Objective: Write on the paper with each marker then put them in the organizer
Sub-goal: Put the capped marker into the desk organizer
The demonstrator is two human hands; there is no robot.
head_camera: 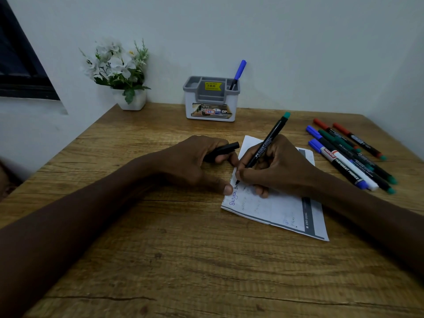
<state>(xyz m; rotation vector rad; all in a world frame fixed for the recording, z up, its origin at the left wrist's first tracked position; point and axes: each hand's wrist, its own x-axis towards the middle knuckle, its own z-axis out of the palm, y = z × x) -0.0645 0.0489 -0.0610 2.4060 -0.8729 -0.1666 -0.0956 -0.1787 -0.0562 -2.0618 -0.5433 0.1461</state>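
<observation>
My right grip point(277, 171) pinches the marker point(266, 145), tip on the paper point(286, 212), the organizer point(212, 99) farther back and leftward, while my left grip point(190, 161) holds the cap point(226, 149).

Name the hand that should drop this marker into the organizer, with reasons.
Right, likely. The right hand grips the marker, tip on the paper; the left hand holds its cap and its thumb touches the paper. The organizer stands just beyond both.
</observation>
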